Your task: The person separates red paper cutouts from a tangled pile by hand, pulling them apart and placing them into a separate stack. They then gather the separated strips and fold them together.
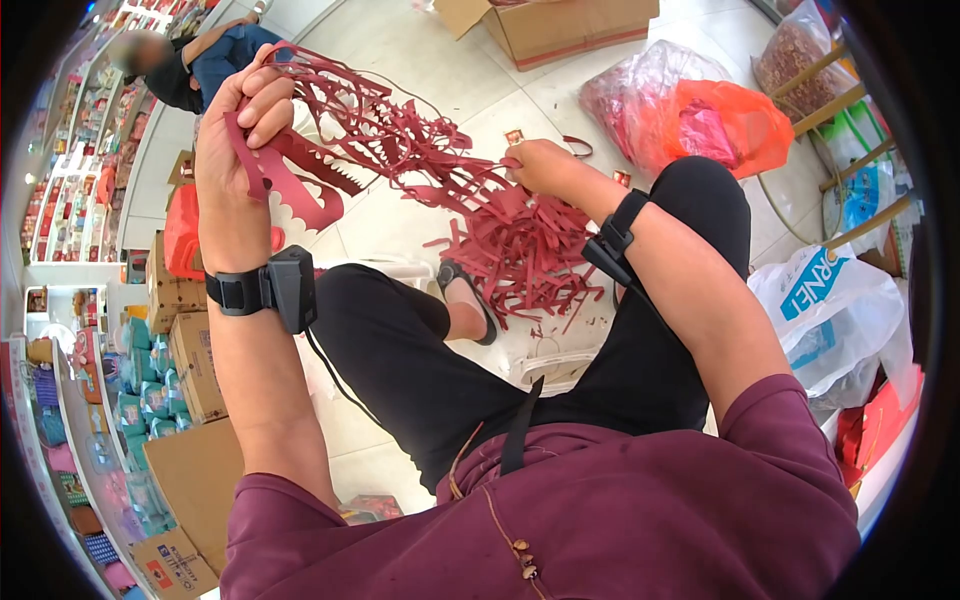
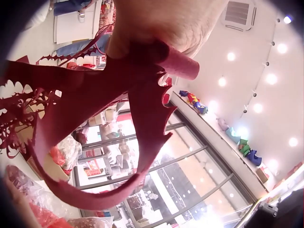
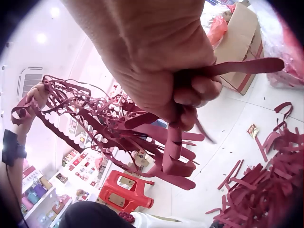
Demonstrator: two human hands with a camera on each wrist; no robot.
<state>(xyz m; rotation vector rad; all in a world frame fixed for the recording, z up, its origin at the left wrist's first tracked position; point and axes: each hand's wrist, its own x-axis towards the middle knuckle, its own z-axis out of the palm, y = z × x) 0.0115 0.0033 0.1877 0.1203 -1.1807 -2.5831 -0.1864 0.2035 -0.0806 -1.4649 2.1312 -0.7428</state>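
Observation:
Raised at the upper left, my left hand grips one end of a tangled web of dark red cut-out scrap with scalloped edges. A wide band of this scrap loops below that hand in the left wrist view. Lower and to the right, my right hand curls round a bunch of dark red strips, which poke out both sides of the fist. The tangle stretches between both hands. Beneath the right hand, a heap of loose red strips lies on the floor between the feet.
Clear and orange plastic bags and a cardboard box stand beyond the heap. A red stool is near the left leg. Stocked shelves and boxes line the left; a white bag sits right. A person sits far left.

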